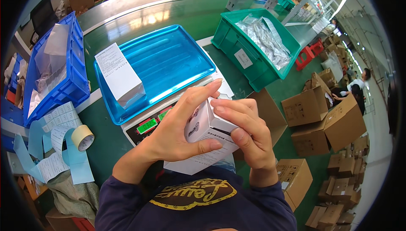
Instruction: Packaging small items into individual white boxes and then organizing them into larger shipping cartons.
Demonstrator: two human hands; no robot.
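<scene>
White carton [203,159] clamped between left hand [179,131] and right hand [251,129]
Both hold its upper end; beyond them to the left, a second carton [118,72] lies on a blue tray [169,57]; beyond to the right stands a green bin [264,73].

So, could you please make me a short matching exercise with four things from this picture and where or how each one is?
Things:
1. Tape roll
2. Box nearest the person's chest
3. Green bin
4. Shiny blue tray

Places and states:
A. Holds a heap of clear plastic packets
B. Carries a white carton at its left side
C. Touched by the left hand and the right hand
D. Beside pale blue paper strips

Right pairs: 1-D, 2-C, 3-A, 4-B
</scene>
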